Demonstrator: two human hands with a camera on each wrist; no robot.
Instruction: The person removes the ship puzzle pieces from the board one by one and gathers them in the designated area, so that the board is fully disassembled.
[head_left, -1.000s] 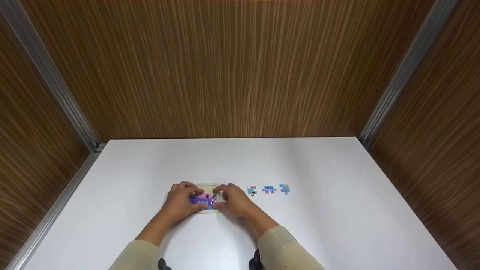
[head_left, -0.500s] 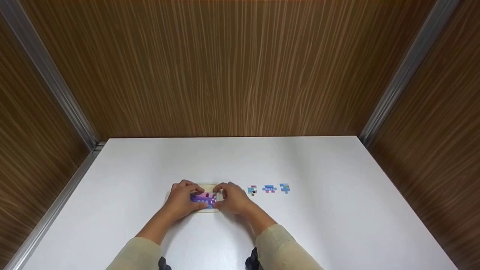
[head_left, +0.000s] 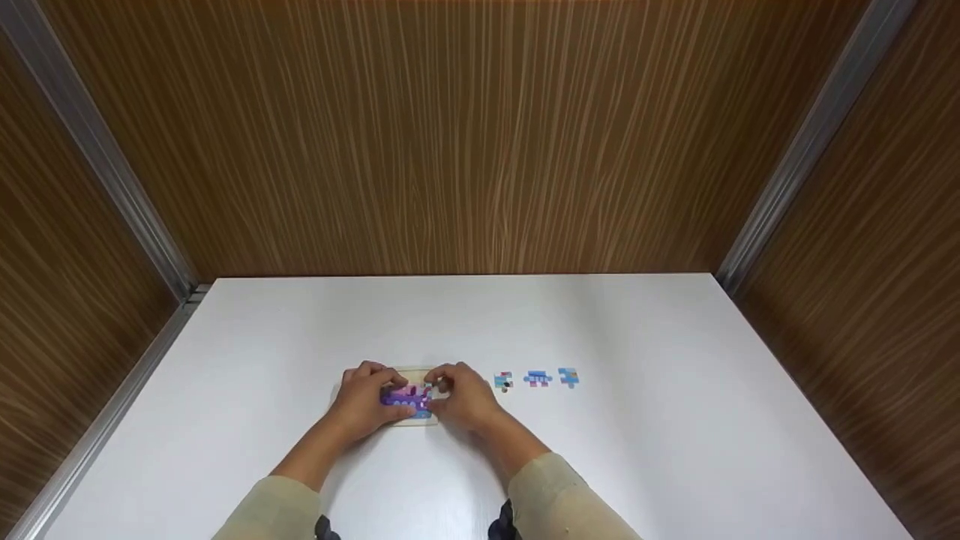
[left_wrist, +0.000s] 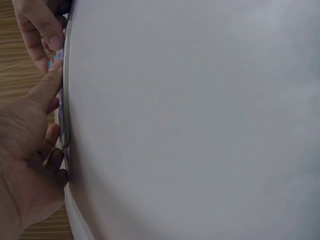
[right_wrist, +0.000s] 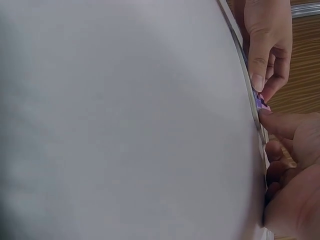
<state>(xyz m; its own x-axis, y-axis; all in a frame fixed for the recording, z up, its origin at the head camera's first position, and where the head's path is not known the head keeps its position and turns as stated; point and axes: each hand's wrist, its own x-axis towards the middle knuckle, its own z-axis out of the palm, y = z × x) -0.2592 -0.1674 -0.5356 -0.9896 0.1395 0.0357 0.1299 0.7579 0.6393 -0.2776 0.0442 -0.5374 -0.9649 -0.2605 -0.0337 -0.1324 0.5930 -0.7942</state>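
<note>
A small jigsaw board point(head_left: 412, 372) with a pale frame lies on the white table, holding a purple and pink picture point(head_left: 405, 400). My left hand point(head_left: 358, 401) grips the board's left side, its thumb on the near part of the picture and its index finger curled over the far part. At the right side my right hand point(head_left: 466, 401) pinches a small jigsaw piece point(head_left: 427, 391) between thumb and index finger. Part of that piece is hidden by the fingers. In the right wrist view, the board appears edge-on with purple and pink pieces point(right_wrist: 261, 102) between both hands.
Three loose jigsaw pieces lie in a row right of the board: a light blue one point(head_left: 503, 381), a blue and pink one point(head_left: 538, 379) and a blue one point(head_left: 568, 376). Wood-grain panels point(head_left: 465, 150) enclose the white table point(head_left: 637, 450) at the back and sides.
My right thumb has shifted slightly away from me at the board's right side, and the piece there has moved a little. My left hand and the loose pieces stay in place.
</note>
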